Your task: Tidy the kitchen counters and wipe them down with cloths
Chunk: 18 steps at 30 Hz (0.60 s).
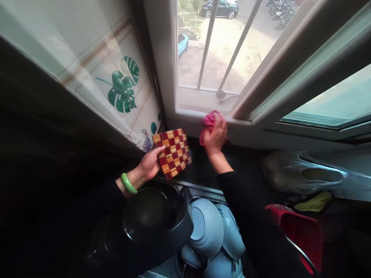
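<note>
My left hand point(150, 163), a green bangle on its wrist, grips a checkered wooden trivet point(174, 152) by its near left edge, thumb on top. The trivet is tilted up in the corner beside the tiled wall. My right hand point(216, 136) is closed around a crumpled pink cloth point(213, 119). The cloth touches the bottom of the white window frame point(193, 116). Part of the cloth is hidden under my fingers.
Below my arms, white bowls point(205, 227) are stacked upside down beside a dark pan point(147, 214). To the right lie a plastic bag point(284, 170), a yellow-green item point(314, 202) and a red container point(301, 227). The tiled wall point(95, 96) bounds the left.
</note>
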{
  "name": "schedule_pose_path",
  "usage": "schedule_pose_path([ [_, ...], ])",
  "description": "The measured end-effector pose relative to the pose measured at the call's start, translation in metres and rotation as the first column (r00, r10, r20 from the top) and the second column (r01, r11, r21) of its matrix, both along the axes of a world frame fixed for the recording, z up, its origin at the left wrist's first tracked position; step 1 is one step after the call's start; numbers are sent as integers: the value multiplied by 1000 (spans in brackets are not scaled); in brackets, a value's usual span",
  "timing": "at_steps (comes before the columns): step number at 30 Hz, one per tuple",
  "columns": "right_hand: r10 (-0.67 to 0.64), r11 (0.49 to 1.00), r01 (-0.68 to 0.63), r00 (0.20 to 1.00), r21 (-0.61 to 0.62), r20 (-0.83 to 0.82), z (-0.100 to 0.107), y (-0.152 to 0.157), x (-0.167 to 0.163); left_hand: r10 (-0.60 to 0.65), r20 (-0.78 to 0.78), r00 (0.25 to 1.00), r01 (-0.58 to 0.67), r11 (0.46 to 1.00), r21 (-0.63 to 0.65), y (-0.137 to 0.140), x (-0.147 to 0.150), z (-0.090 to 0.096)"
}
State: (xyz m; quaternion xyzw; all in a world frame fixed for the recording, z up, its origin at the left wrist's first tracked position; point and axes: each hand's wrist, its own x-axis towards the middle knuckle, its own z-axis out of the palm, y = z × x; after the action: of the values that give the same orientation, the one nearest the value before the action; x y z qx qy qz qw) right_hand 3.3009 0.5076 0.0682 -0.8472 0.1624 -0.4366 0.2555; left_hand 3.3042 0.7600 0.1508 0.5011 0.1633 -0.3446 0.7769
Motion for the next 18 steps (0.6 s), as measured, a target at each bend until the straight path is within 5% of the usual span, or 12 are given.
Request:
schedule_pose_path([
  [6,332,934,-333,943,128,26,29,78,62,8,-20,1000,-7,998,70,14,-3,-22],
  [11,670,729,-650,741,214,-32,12,34,20,35,-30,999,-32,995,93,21,-3,-32],
  [12,662,736,-625,745,258,-84,-1,11,-1,40,-33,999,-37,996,84,21,-3,-32],
  [13,566,804,-504,811,316,-146,-18,-13,-24,43,-31,999,-40,996,75,22,-3,-31],
  [15,166,939,-42,924,342,-344,-58,-59,-69,47,-16,999,-46,997,60,22,-4,-29],
  [17,-228,903,365,854,227,-467,-98,-91,-103,56,-1,998,-56,997,47,22,-4,-26],
  [18,-312,896,420,829,147,-464,-116,-98,-112,65,3,998,-65,997,42,21,-4,-24],
])
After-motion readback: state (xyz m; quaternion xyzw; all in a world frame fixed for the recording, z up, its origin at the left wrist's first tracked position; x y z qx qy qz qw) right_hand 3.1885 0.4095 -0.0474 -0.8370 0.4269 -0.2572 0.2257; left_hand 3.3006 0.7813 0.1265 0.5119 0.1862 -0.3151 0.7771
